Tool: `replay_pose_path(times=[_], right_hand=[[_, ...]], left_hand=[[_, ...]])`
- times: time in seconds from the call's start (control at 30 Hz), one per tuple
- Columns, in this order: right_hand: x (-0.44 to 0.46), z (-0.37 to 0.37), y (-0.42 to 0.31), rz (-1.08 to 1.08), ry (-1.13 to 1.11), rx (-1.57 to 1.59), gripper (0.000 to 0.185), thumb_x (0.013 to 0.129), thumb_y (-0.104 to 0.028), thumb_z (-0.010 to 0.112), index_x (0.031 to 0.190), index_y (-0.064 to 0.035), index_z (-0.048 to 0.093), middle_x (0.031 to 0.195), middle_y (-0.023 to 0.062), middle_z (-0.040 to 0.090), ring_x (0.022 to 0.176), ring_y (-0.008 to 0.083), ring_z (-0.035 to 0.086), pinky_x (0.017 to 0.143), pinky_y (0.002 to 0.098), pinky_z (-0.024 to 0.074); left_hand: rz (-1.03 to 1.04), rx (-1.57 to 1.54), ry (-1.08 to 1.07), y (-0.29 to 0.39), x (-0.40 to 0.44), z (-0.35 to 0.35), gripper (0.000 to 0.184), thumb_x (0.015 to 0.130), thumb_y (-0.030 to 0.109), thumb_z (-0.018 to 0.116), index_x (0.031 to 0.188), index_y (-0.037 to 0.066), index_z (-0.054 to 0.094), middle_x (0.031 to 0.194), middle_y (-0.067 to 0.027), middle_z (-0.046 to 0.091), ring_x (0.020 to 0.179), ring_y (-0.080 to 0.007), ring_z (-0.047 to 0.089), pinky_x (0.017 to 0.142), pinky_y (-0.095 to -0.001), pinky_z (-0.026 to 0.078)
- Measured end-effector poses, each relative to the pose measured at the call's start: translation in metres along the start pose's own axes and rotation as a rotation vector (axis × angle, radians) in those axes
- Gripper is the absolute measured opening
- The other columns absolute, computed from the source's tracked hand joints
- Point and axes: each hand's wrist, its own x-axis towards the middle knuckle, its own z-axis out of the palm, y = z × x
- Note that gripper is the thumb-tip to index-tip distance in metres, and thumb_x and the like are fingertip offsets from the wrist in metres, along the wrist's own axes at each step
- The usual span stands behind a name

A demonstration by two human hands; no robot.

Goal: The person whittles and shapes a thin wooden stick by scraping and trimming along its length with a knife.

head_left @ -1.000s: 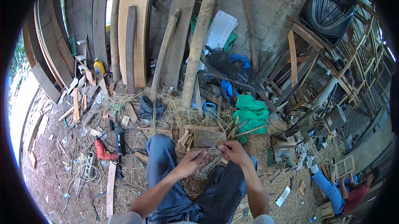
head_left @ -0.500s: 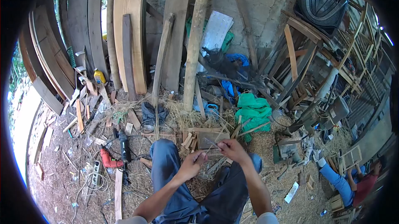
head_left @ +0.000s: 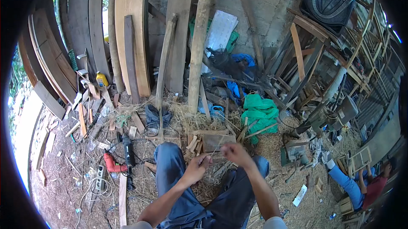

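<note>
My left hand is raised above my lap, its fingers closed in a pinch; whatever small piece they hold is too small to make out. Level with it on the right, my right hand is smeared by motion, with fingers curled in; a thin object seems to be in them, but its kind does not show. The two hands are apart. Just beyond them a flat wooden board lies on the ground, with several short wood offcuts at its left side.
A red power drill, a dark power tool and a white power strip with cable lie at left. Green plastic sheeting is ahead right, near a metal machine. Planks lean behind. Another person sits far right.
My right hand has shifted slightly and is now blurred; the thin metal tool visible in it before no longer shows clearly. My left hand stays nearly in place.
</note>
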Motion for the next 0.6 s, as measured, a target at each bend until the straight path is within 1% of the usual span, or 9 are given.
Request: replay_pose_path(times=[0.1,0.13,0.17,0.23,0.3,0.37,0.4,0.53,0.6], right_hand=[[0.005,-0.014,0.004,0.167,-0.004,-0.007,0.021,0.091,-0.013,0.048,0.076,-0.0011,0.056,0.064,-0.0016,0.052,0.063,0.009,0.051,0.058,0.0264,0.0429],[0.009,-0.031,0.007,0.373,-0.025,0.165,0.024,0.092,-0.016,0.047,0.076,-0.0011,0.056,0.063,-0.0017,0.05,0.063,0.0095,0.051,0.058,0.0265,0.0425],[0.008,-0.024,0.01,0.368,-0.023,0.166,0.024,0.092,-0.016,0.047,0.076,-0.0011,0.056,0.063,-0.0017,0.05,0.063,0.0095,0.051,0.058,0.0265,0.0425],[0.002,-0.001,0.012,-0.003,0.074,0.095,0.026,0.092,-0.019,0.049,0.074,-0.0017,0.056,0.059,-0.0021,0.049,0.058,0.009,0.049,0.053,0.0265,0.0401],[0.005,-0.003,0.029,-0.024,-0.074,0.015,0.026,0.092,-0.023,0.051,0.076,-0.0026,0.056,0.059,-0.0023,0.049,0.054,0.0078,0.046,0.049,0.0256,0.0369],[0.009,-0.028,0.044,0.205,0.078,0.081,0.027,0.092,-0.024,0.053,0.075,-0.0029,0.056,0.058,-0.0022,0.047,0.053,0.0069,0.043,0.048,0.0262,0.0359],[0.012,-0.035,0.041,0.323,0.037,0.233,0.028,0.093,-0.022,0.051,0.075,-0.0025,0.055,0.058,-0.0022,0.046,0.053,0.0059,0.042,0.048,0.025,0.0348],[0.007,-0.023,0.04,0.221,0.061,0.282,0.03,0.094,-0.023,0.049,0.072,-0.003,0.054,0.057,-0.0028,0.046,0.052,0.0049,0.041,0.045,0.024,0.0322],[0.008,-0.019,0.036,0.054,-0.08,0.082,0.031,0.095,-0.024,0.048,0.073,-0.004,0.053,0.057,-0.0037,0.045,0.051,0.0045,0.039,0.044,0.0229,0.0302]], left_hand=[[-0.016,0.006,-0.037,-0.001,-0.008,-0.004,0.025,0.098,0.02,0.039,0.08,0.006,0.05,0.058,0.0052,0.036,0.049,-0.0039,0.031,0.045,-0.0221,0.025],[-0.09,0.001,-0.043,0.008,-0.009,-0.005,0.023,0.097,0.018,0.041,0.082,0.004,0.051,0.062,0.0009,0.04,0.056,-0.0075,0.035,0.052,-0.0249,0.03],[-0.153,-0.005,-0.041,0.013,-0.006,-0.006,0.021,0.095,0.017,0.042,0.084,0.002,0.052,0.066,-0.0034,0.045,0.063,-0.0111,0.04,0.059,-0.0278,0.036],[-0.19,0.01,-0.048,0.01,-0.007,-0.007,0.021,0.095,0.016,0.042,0.083,0.001,0.051,0.066,-0.0036,0.045,0.062,-0.0111,0.04,0.059,-0.0279,0.036],[-0.232,0.027,-0.058,0.008,-0.005,-0.008,0.021,0.095,0.016,0.042,0.083,0.001,0.051,0.066,-0.0037,0.045,0.062,-0.0111,0.04,0.059,-0.028,0.036],[-0.115,0.054,-0.06,0.006,-0.009,-0.007,0.021,0.095,0.016,0.042,0.083,0.001,0.051,0.066,-0.0041,0.045,0.062,-0.0114,0.041,0.059,-0.0282,0.036],[-0.112,0.059,-0.064,0.007,-0.009,-0.009,0.021,0.095,0.016,0.042,0.083,0.001,0.051,0.066,-0.0041,0.045,0.062,-0.0114,0.041,0.059,-0.0282,0.036],[-0.098,0.067,-0.064,-0.002,-0.012,-0.006,0.021,0.095,0.015,0.043,0.083,-0.001,0.051,0.066,-0.0043,0.046,0.063,-0.0117,0.042,0.06,-0.028,0.037],[-0.039,0.076,-0.051,0.0,-0.008,-0.011,0.021,0.095,0.015,0.043,0.083,-0.001,0.051,0.066,-0.004,0.046,0.064,-0.0116,0.042,0.061,-0.0278,0.037]])
